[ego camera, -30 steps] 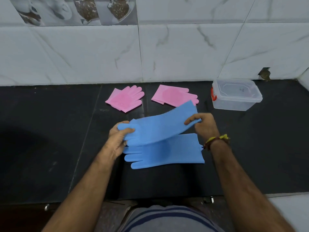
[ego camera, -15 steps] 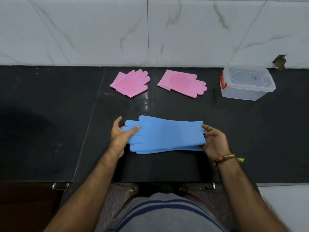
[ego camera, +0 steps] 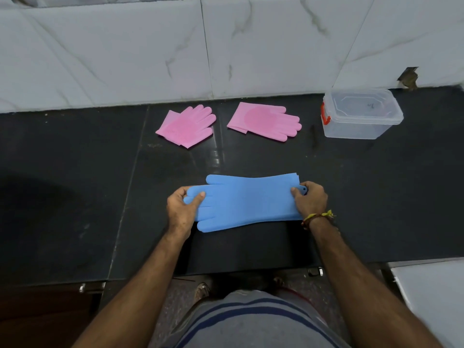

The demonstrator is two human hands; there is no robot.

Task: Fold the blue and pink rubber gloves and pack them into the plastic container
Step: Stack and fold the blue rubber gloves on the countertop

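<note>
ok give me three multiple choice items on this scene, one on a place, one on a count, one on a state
1. Where is the plastic container?
A. far right of the counter, by the wall
B. between the hands
C. on the floor

2. How many pink gloves lie on the counter?
A. one
B. two
C. four

3. What state is the container in?
A. lid off
B. lid on
C. tipped over

Key: 1 A, it sits right of the pink gloves near the tiles. 2 B, two lie side by side. 3 B, the clear lid covers it.

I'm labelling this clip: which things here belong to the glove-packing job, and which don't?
Job: blue gloves held by left hand and right hand; two pink gloves; lidded plastic container.
Not: wrist thread; wall tiles.
</note>
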